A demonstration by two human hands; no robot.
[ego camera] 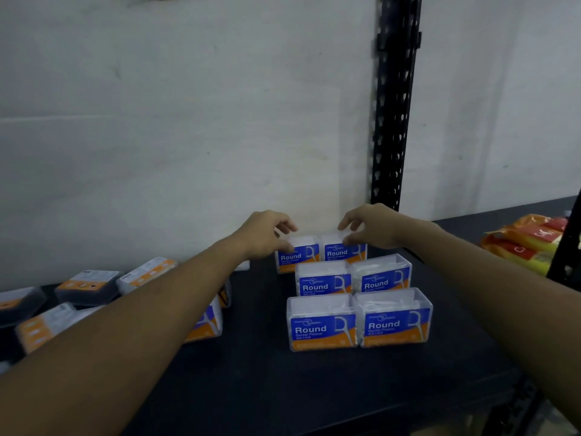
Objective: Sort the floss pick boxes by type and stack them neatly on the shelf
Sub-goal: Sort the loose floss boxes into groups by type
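Note:
Several clear floss pick boxes with blue and orange "Round" labels stand upright in three rows of two on the dark shelf (257, 366). My left hand (267, 234) grips the back-left box (297, 254) by its top. My right hand (371, 228) grips the back-right box (338, 251) the same way. In front of them stand the middle pair (323, 280) (382, 273) and the front pair (322, 324) (394, 319). Both back boxes touch each other near the wall.
A loose pile of floss boxes (88, 284) lies at the left, some flat with orange and white backs up, one partly under my left forearm. A black perforated shelf post (393, 121) rises behind my right hand. Orange and yellow packets (528, 240) lie at the far right.

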